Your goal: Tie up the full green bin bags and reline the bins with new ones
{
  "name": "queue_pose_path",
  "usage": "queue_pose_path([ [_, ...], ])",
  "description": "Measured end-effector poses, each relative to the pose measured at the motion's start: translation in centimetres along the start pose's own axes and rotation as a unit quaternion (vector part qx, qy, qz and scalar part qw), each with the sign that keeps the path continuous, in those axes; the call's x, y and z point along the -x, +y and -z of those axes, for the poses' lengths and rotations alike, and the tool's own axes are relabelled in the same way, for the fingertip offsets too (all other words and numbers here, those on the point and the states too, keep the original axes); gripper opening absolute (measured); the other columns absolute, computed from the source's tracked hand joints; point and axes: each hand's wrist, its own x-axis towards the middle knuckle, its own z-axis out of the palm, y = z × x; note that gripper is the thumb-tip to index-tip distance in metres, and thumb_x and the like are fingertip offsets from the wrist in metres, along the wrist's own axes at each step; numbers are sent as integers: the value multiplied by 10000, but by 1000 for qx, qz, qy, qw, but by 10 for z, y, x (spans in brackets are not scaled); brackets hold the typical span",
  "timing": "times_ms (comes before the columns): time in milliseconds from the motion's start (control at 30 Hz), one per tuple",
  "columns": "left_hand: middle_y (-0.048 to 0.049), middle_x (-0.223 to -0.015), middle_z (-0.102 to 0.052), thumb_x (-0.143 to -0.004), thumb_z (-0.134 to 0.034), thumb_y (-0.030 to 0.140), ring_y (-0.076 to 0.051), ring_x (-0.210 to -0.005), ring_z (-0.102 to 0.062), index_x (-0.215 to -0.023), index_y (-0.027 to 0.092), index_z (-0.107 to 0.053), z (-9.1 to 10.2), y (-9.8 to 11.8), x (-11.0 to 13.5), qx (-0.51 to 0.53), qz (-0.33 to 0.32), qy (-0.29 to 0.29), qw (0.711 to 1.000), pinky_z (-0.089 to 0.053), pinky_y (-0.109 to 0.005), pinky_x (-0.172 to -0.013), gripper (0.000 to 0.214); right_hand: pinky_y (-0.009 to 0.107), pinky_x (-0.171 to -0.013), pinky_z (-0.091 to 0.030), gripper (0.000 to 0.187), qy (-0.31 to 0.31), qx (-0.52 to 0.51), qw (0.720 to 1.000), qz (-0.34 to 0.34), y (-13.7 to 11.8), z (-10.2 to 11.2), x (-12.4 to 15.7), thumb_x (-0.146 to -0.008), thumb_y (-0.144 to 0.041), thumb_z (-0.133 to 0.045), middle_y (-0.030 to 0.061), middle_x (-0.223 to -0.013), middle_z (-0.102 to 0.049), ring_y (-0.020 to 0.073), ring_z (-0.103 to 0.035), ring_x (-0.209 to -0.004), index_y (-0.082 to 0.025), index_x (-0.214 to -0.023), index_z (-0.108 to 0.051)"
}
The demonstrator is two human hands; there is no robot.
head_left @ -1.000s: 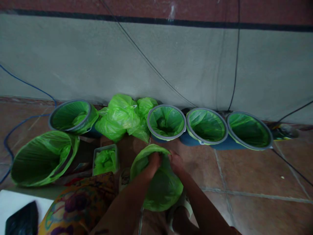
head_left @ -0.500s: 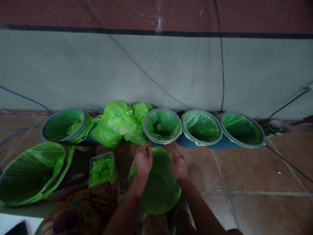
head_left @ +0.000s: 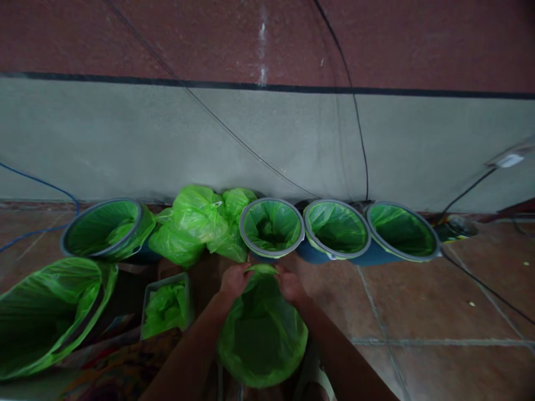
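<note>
In front of me a translucent green plastic bag point(head_left: 261, 370) hangs wide open, with its mouth facing up; a rounded dark shape shows inside it, and I cannot make out whether a bin is under it. My left hand point(head_left: 234, 280) grips the far rim of the bag on the left. Gripping the same rim a little to the right is my right hand point(head_left: 290, 283). Just beyond my hands stands a blue bin point(head_left: 272, 225) with a grey ring, lined in green. To the left of my left arm, a clear square tub point(head_left: 186, 301) holds crumpled green bags point(head_left: 167, 306).
Two more lined bins, a middle one point(head_left: 336, 228) and a right one point(head_left: 402, 229), stand along the wall. Tied full green bags point(head_left: 192, 223) lean there beside another lined bin point(head_left: 104, 228). A large lined bin point(head_left: 54, 312) is near left. Cables point(head_left: 361, 145) hang down the wall.
Both hands have come closer together on the far rim of the bag, and its mouth has spread rounder toward me. The camera view has tilted up slightly.
</note>
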Motion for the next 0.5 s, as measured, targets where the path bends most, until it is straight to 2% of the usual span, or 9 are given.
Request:
queue_pose_path([
  [133, -99, -1082, -727, -931, -526, 346, -247, -1033, -662, -1207, 214, -660, 0, -1, 1, -36, 30, -23, 999, -478, -334, -909, 334, 293, -804, -500, 338, -22, -3, 999, -27, -1, 3, 1, -947, -275, -433, 105, -972, -739, 231, -688, -964, -187, -1224, -604],
  [267, -158, -1123, -700, -920, -542, 313, -261, -1048, -643, -1230, 129, -616, 4, 1, 4, -52, 45, -25, 997, -470, -356, -920, 367, 296, -826, -506, 409, -40, -10, 999, -32, 0, 7, 5, -957, -261, -408, 116, -1082, -726, 217, -690, -992, -154, -1337, -512],
  [400, -179, -1197, -671, -796, -700, 356, -317, -1131, -604, -1332, 124, -530, 16, 3, 8, -51, 52, -10, 997, -450, -424, -965, 608, 327, -943, -486, 477, 6, 4, 1000, -18, -6, 15, 10, -949, -286, -446, 145, -1221, -681, 227, -658, -1102, -122, -1397, -463],
  [500, -147, -1230, -667, -813, -671, 459, -288, -1141, -609, -1340, 157, -524, 24, 3, 7, -13, 52, 0, 999, -461, -387, -960, 625, 341, -1010, -448, 445, 53, 29, 998, -9, -18, 19, 6, -985, -341, -392, 156, -1234, -675, 235, -614, -1187, -122, -1345, -536],
])
